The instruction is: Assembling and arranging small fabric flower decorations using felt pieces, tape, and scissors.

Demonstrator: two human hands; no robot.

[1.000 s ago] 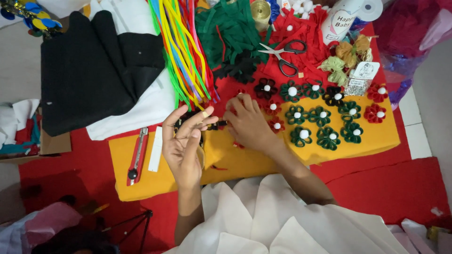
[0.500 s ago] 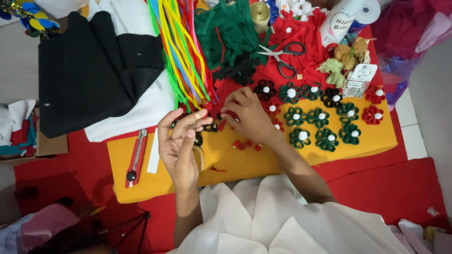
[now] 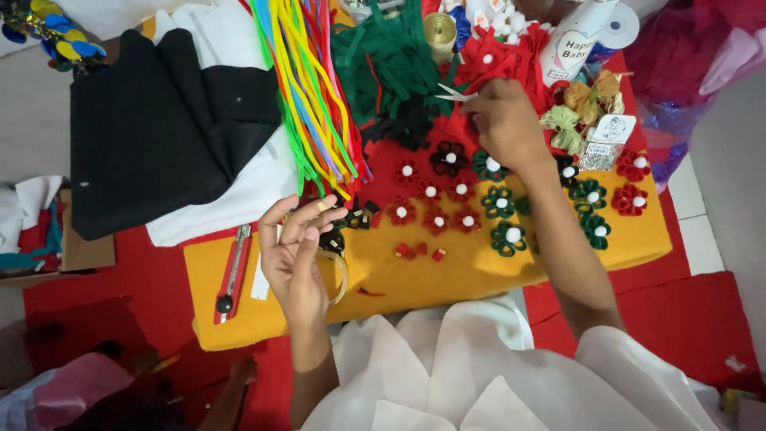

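The left hand [image 3: 297, 257] is holding a thin hoop [image 3: 333, 275] with dark bits, near the front edge of the yellow felt [image 3: 415, 275]. The right hand [image 3: 504, 120] is closing on the scissors [image 3: 456, 94] at the back edge. Cutting looks next; it needs a firm grip.

The yellow felt sheet [image 3: 447, 275] and the black felt [image 3: 152, 136] are matt, fuzzy cloth; the small red and green flowers [image 3: 501, 201] are of the same felt, with white bead-like centres. The pipe cleaners [image 3: 307, 96] look fuzzy and bright. The scissors [image 3: 455, 94] have glossy metal blades, the gold ribbon spool [image 3: 439, 30] is shiny, and the red utility knife [image 3: 233, 274] is smooth plastic.
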